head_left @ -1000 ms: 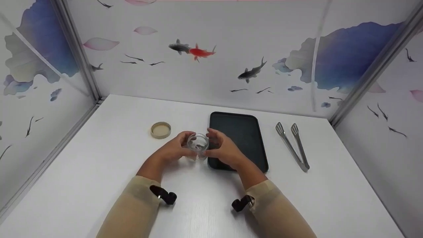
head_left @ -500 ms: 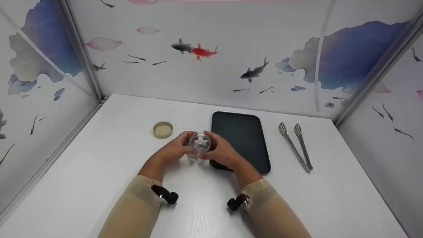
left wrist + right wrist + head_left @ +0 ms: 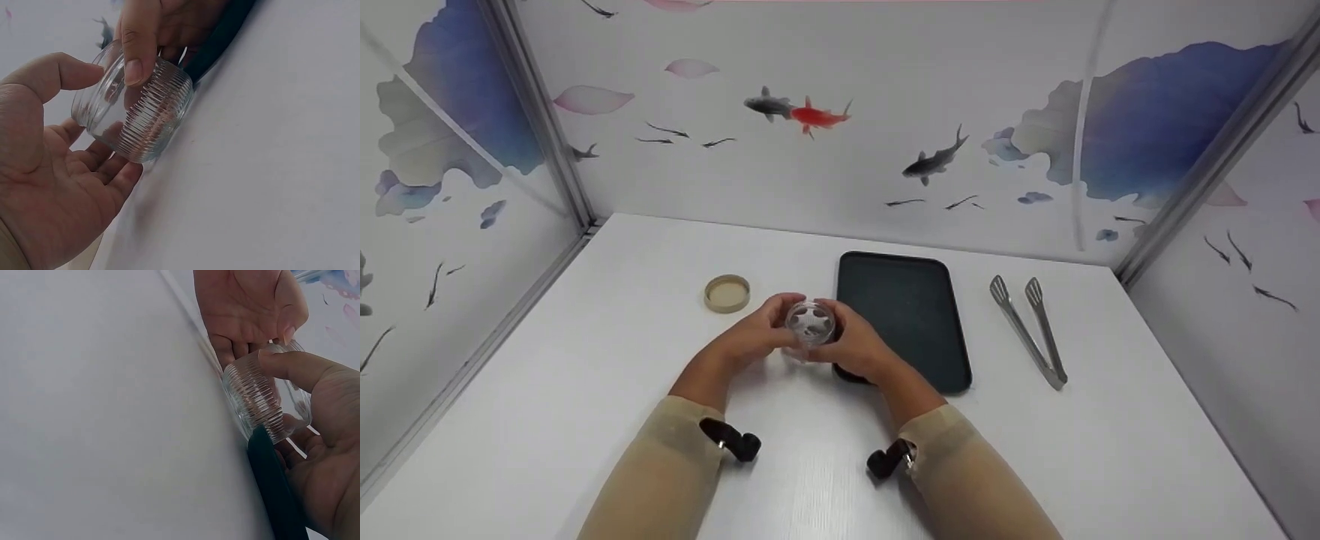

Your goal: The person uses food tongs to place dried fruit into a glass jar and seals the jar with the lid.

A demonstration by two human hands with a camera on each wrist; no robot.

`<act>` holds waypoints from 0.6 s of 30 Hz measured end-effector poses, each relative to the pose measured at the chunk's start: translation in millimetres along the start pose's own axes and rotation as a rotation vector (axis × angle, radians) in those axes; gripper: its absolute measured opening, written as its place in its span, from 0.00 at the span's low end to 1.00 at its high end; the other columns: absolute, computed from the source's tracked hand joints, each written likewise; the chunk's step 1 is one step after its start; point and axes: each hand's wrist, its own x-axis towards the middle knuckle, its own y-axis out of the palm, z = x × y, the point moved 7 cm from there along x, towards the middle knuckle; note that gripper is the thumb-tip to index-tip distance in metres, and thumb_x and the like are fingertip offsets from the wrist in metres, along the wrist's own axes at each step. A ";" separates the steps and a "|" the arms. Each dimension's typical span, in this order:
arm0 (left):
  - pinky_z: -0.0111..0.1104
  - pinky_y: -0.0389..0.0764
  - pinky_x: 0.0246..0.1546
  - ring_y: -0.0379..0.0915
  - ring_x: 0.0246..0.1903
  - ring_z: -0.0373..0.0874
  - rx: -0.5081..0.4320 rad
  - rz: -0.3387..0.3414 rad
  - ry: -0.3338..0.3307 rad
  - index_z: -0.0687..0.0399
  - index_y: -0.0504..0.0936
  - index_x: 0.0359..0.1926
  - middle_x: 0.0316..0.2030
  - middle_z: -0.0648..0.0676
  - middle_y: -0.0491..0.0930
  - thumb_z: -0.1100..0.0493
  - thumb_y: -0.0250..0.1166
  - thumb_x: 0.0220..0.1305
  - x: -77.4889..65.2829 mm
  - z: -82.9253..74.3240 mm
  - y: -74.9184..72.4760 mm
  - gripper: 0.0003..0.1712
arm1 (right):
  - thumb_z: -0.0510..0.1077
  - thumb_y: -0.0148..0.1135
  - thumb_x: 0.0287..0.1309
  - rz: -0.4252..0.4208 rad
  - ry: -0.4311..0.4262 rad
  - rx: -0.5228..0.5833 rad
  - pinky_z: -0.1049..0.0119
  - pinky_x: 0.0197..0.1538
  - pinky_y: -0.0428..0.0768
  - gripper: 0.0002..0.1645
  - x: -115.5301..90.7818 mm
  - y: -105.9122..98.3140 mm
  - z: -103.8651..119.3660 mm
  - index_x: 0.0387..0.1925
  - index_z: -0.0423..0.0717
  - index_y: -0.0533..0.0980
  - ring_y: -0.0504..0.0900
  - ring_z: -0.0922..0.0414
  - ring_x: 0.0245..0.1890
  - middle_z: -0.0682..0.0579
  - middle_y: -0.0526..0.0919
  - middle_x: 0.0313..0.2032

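Note:
Between the two hands stands a clear glass jar (image 3: 810,324) with an open mouth and ribbed sides, close to the tray's left edge. My left hand (image 3: 757,334) holds it from the left, with the thumb near the rim and the fingers round the far side in the left wrist view. From the other side my right hand (image 3: 856,346) grips the jar, its thumb lying on the ribbed glass (image 3: 253,391) in the right wrist view. Whether the jar's base touches the table cannot be told. A round tan lid (image 3: 727,294) lies hollow side up behind the left hand.
A dark rectangular tray (image 3: 904,315) lies beside and partly behind the right hand. Metal tongs (image 3: 1035,341) lie spread on the white table (image 3: 607,360) farther right. Printed panels (image 3: 840,180) enclose the table at the back and both sides.
My right hand has moved left, and its fingers have come in round the jar. The left hand stays at the jar. Lid, tray and tongs keep their places.

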 end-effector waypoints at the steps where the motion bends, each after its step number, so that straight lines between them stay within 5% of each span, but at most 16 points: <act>1: 0.50 0.59 0.81 0.61 0.80 0.53 0.002 -0.003 -0.001 0.48 0.58 0.82 0.78 0.54 0.66 0.64 0.70 0.58 0.1 -0.2 -0.3 0.52 | 0.49 0.87 0.50 0.000 0.001 0.001 0.48 0.76 0.73 0.56 0.2 0.1 -0.3 0.77 0.60 0.67 0.76 0.52 0.70 0.54 0.77 0.71; 8: 0.52 0.60 0.81 0.57 0.82 0.55 0.025 -0.049 0.015 0.48 0.59 0.82 0.80 0.55 0.63 0.63 0.62 0.63 3.4 -4.5 -8.1 0.46 | 0.46 0.85 0.52 0.006 -0.016 -0.004 0.48 0.75 0.74 0.55 2.3 0.2 -2.3 0.78 0.58 0.67 0.77 0.52 0.69 0.53 0.78 0.70; 18: 0.54 0.58 0.82 0.53 0.83 0.56 0.084 -0.142 0.023 0.51 0.59 0.81 0.80 0.57 0.63 0.60 0.60 0.71 1.2 -6.5 -42.1 0.40 | 0.46 0.87 0.50 -0.005 -0.012 -0.016 0.46 0.78 0.70 0.56 2.2 0.8 -3.3 0.78 0.58 0.68 0.77 0.51 0.69 0.53 0.79 0.69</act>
